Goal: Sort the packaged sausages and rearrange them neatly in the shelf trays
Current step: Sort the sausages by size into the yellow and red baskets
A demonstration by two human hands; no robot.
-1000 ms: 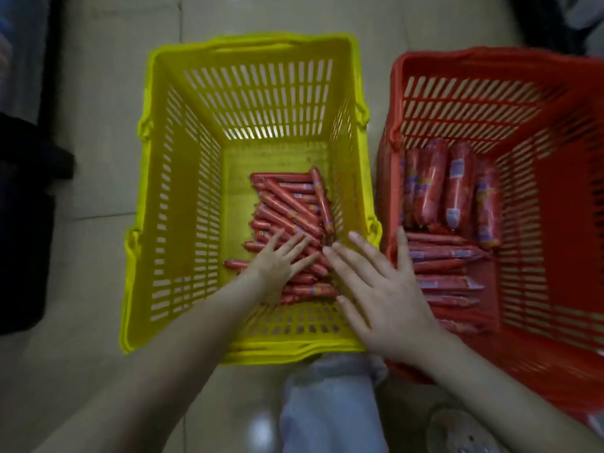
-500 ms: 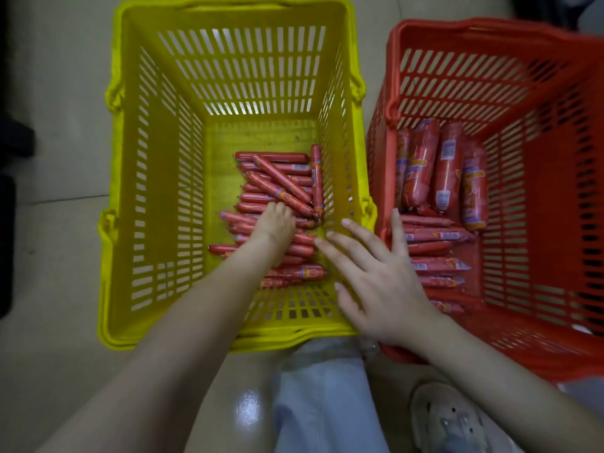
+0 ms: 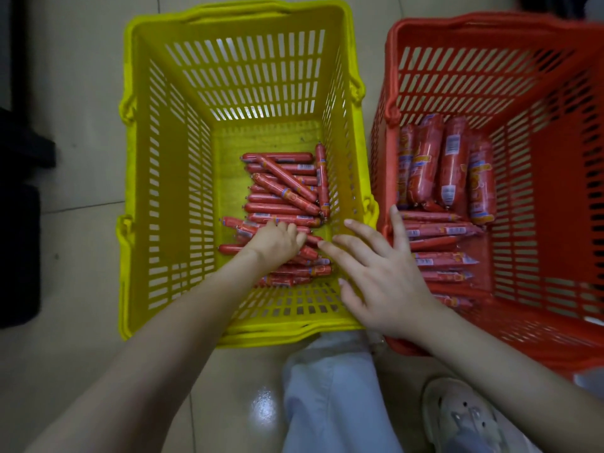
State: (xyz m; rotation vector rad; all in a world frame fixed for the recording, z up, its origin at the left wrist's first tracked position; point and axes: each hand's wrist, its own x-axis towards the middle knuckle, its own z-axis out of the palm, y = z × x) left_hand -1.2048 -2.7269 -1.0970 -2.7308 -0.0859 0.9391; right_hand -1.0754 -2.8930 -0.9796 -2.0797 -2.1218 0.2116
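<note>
Shoe [image 3: 464,416] sits below red basket [image 3: 490,22] holding sausages [image 3: 425,161].

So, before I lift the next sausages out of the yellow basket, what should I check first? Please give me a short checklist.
1. Grip: ok, the left hand curls its fingers over thin sausages in the yellow basket.
2. Count held: cannot tell, the hand hides them.
3. Helper: ok, the right hand is open, fingers spread, over that basket's near right corner.
4. Neat pile: not ok, several sausages lie crosswise.
5. One kind per basket: not ok, the red basket holds thick sausages at its far end and thinner packs nearer.
6. Destination: not ok, no shelf trays in view.
</note>
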